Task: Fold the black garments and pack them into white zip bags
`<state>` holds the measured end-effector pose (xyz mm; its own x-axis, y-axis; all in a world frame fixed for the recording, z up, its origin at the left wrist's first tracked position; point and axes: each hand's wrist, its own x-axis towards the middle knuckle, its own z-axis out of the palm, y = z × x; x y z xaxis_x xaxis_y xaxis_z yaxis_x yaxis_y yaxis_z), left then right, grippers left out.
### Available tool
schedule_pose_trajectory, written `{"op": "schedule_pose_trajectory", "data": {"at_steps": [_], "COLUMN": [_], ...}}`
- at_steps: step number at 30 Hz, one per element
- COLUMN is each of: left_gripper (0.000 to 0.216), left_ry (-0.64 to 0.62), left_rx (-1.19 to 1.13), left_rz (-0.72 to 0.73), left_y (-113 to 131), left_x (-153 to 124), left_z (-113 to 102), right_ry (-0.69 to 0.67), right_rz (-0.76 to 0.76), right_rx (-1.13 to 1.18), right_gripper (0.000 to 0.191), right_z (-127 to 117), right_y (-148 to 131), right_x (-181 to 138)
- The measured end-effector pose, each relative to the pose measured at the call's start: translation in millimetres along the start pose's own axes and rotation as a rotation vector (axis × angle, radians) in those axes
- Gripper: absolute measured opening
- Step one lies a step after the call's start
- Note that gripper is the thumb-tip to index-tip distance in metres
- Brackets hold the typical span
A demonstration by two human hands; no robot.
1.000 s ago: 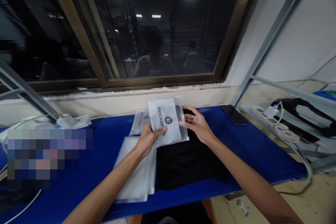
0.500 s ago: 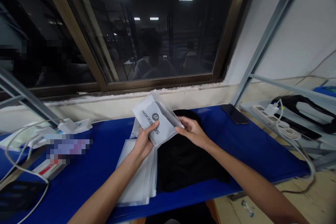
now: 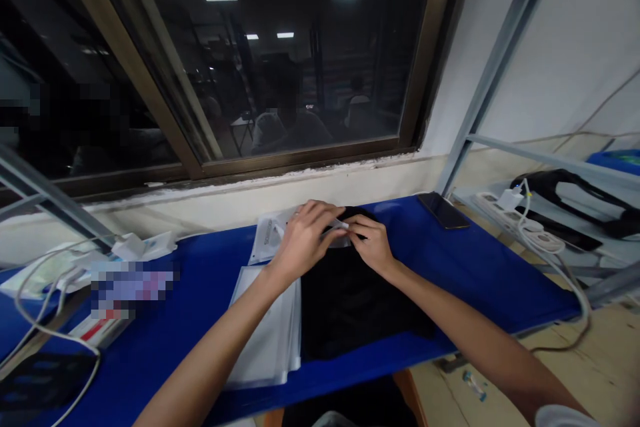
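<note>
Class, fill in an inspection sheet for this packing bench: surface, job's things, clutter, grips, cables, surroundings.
Surface: blue table.
Job's things: small frosted bag over black garment; stack of frosted bags beside it.
Clutter: phone at the table's far right.
Grips: left hand and right hand both pinch the small bag.
Cables: white cable at left; power strip at right.
Surroundings: dark window.

Two bare forearms, left hand (image 3: pixel 303 240), right hand (image 3: pixel 373 245), no gloves, pale sleeve edge at right upper arm
</note>
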<state>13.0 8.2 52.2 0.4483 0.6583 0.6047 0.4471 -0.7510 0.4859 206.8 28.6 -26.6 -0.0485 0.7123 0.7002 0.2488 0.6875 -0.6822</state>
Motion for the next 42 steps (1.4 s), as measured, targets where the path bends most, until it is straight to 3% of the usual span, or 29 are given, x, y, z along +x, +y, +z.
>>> {"op": "schedule_pose_trajectory", "data": {"at_steps": [3, 7, 13, 19, 23, 25, 27, 29, 31, 35, 37, 40, 42], "left_gripper": [0.022, 0.031, 0.027, 0.017, 0.020, 0.035, 0.056, 0.069, 0.070, 0.059, 0.056, 0.056, 0.054], "left_ry": [-0.153, -0.183, -0.165, -0.053, 0.076, 0.112, 0.045, -0.087, -0.138, 0.190, 0.329, 0.454, 0.456], "left_rx": [0.141, 0.329, 0.515, 0.608, 0.300, -0.036, -0.404, -0.692, -0.833, -0.715, -0.597, -0.373, -0.204], "left_rz": [0.082, 0.144, 0.190, 0.098, -0.115, -0.308, -0.515, -0.663, -0.715, -0.761, -0.789, -0.831, -0.864], "left_y": [-2.5, -10.3, -21.5, -54.2, -65.2, -67.0, -67.1, -66.7, -67.6, -83.3, -100.4, -133.8, -155.8], "left_x": [13.8, 17.2, 23.6, 24.4, 23.4, 22.4, 20.3, 17.8, 16.7, 19.9, 19.7, 10.6, -0.1], "left_z": [19.8, 23.6, -10.5, -47.4, -54.1, -56.7, -58.4, -55.2, -44.9, -21.2, -22.6, -42.6, -56.4], "right_ry": [0.001, -0.002, 0.186, 0.398, 0.482, 0.583, 0.618, 0.582, 0.450, -0.110, -0.293, -0.341, -0.309], "right_rz": [-0.037, -0.037, 0.013, 0.032, 0.250, 0.418, 0.543, 0.603, 0.645, 0.757, 0.760, 0.714, 0.702], "right_rx": [-0.084, -0.080, -0.018, -0.066, 0.146, 0.368, 0.552, 0.643, 0.694, 0.739, 0.694, 0.625, 0.583], "right_gripper": [0.018, 0.022, 0.017, 0.029, 0.035, 0.037, 0.041, 0.045, 0.045, 0.039, 0.038, 0.039, 0.038], "right_z": [0.6, -0.3, -14.8, -40.7, -37.0, -32.1, -26.9, -20.8, -13.1, 1.0, 3.2, 0.3, -2.2], "right_y": [4.6, 1.3, -9.1, 1.1, 19.1, 28.1, 33.6, 33.9, 29.6, 16.6, 12.9, 13.3, 16.4], "right_x": [-2.9, -2.1, 10.4, 26.7, 27.5, 27.6, 27.8, 26.3, 21.8, 7.8, 3.4, 3.0, 4.6]}}
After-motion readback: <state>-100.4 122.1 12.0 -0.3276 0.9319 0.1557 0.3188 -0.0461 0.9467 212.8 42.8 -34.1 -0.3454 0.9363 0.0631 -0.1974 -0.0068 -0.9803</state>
